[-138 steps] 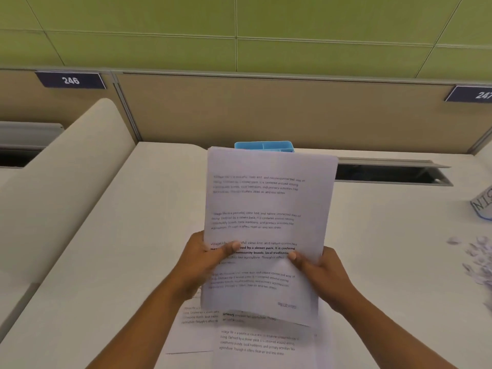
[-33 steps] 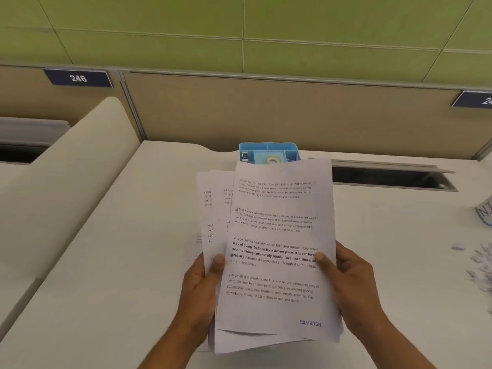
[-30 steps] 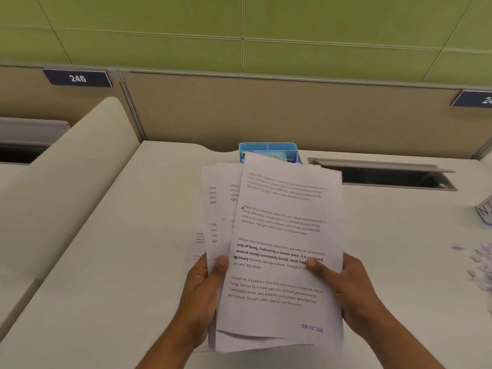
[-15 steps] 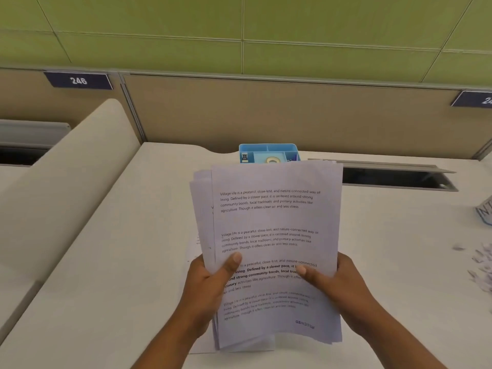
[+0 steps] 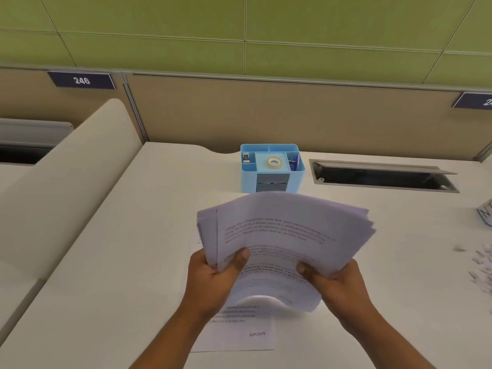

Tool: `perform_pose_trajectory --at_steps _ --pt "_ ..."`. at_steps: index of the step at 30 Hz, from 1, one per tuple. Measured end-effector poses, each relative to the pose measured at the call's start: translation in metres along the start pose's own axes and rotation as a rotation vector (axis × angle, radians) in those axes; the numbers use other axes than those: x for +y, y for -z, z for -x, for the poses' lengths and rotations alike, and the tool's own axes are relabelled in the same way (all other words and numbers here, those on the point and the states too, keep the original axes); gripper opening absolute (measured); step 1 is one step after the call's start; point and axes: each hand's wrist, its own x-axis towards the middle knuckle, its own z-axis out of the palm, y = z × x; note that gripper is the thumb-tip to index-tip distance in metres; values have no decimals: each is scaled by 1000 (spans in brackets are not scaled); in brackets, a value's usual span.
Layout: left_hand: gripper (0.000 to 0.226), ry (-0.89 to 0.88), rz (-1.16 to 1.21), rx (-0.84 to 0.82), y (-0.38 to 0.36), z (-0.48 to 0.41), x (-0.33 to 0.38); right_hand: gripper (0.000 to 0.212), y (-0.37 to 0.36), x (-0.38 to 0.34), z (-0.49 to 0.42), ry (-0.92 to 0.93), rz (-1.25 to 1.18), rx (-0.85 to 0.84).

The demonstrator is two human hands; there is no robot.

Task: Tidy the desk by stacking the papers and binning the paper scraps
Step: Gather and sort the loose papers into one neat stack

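A stack of printed white papers [image 5: 282, 235] is held above the desk [image 5: 119, 262], tipped away from me and bowed, its near edge touching down. My left hand [image 5: 213, 275] grips its left side, thumb on top. My right hand [image 5: 335, 280] grips its right side, thumb on the top sheet. One more printed sheet [image 5: 239, 331], marked DUPLICATE, lies flat on the desk beneath the stack. Small white paper scraps [image 5: 482, 265] lie scattered at the desk's right edge.
A light blue desk organiser [image 5: 271, 169] holding a tape roll stands just beyond the papers. To its right is an open cable slot [image 5: 383, 177]. A white container with dark lettering [image 5: 486, 214] shows at the right edge. A cream partition [image 5: 66, 182] bounds the left.
The stack, held upright and fanned a second ago, has been squared up and tipped forward, its top edge dropping towards the desk. The organiser behind it is now in full view.
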Motion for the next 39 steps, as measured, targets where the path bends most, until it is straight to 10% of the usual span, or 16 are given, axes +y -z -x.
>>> perform_pose_trajectory --at_steps 18,31,39 --pt "40 -214 21 15 3 -18 29 42 0 3 7 59 -32 -90" --pt "32 200 -75 -157 39 1 -54 26 -10 20 13 -140 -131 -65" --pt "27 280 -4 -19 97 0 -57 46 -32 14 -14 -232 9 -380"
